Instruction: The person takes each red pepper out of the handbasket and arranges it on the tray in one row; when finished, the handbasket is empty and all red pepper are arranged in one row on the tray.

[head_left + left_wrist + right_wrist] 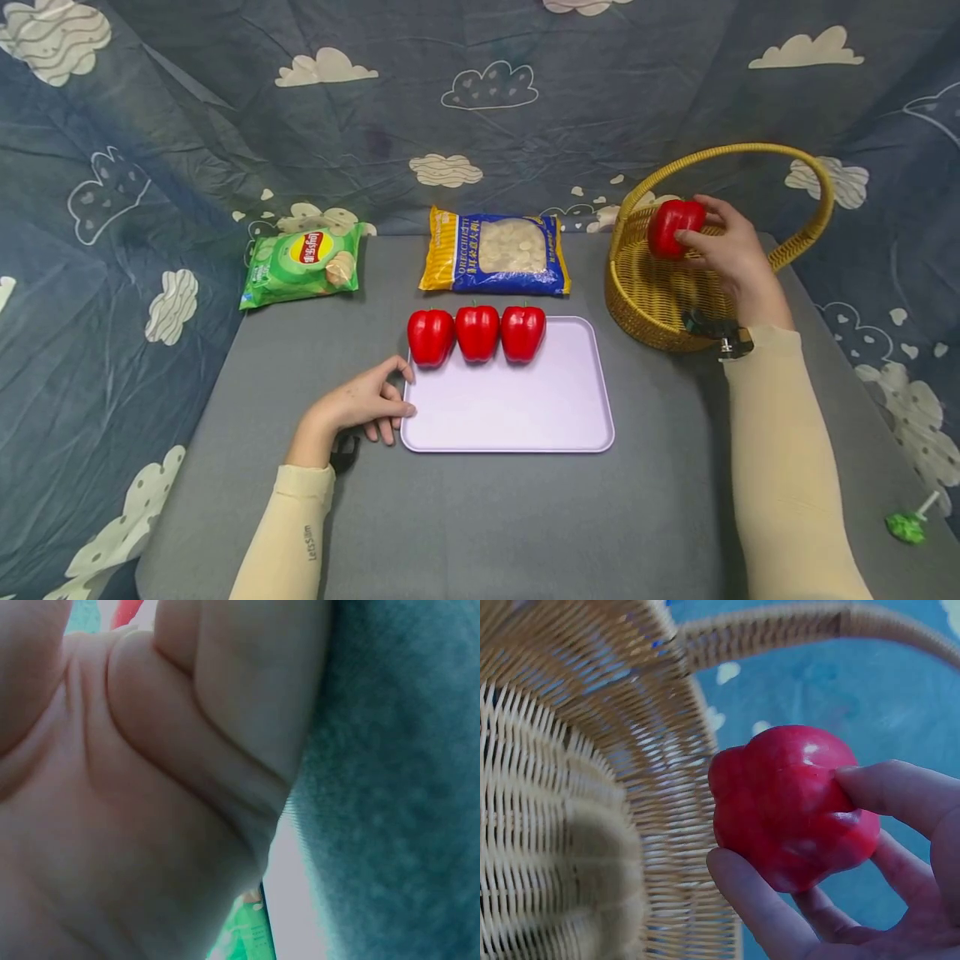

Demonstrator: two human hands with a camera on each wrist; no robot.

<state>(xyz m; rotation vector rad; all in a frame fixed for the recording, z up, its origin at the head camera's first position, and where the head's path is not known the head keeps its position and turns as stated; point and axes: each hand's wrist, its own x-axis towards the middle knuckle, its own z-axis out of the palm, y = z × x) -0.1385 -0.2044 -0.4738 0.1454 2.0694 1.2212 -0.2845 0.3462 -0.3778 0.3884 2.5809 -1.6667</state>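
My right hand [731,246] grips a glossy red bell pepper [675,229] between thumb and fingers, over the wicker basket [626,304]. In the right wrist view the pepper [791,806] shows its lobed end, with the basket's woven wall beside it. At the left edge of a pale lilac tray [510,417], my left hand [367,398] holds the rim, thumb and index finger on it and the other fingers curled below. Three more red bell peppers [477,333] stand in a row along the tray's back edge. The palm [127,795] fills most of the left wrist view.
Behind the tray lies a blue and yellow pasta bag [495,254]. A green chip bag [302,264] is at the back left. The basket's tall handle [750,148] arches over it. A small green object with a white stick [907,527] lies at the far right.
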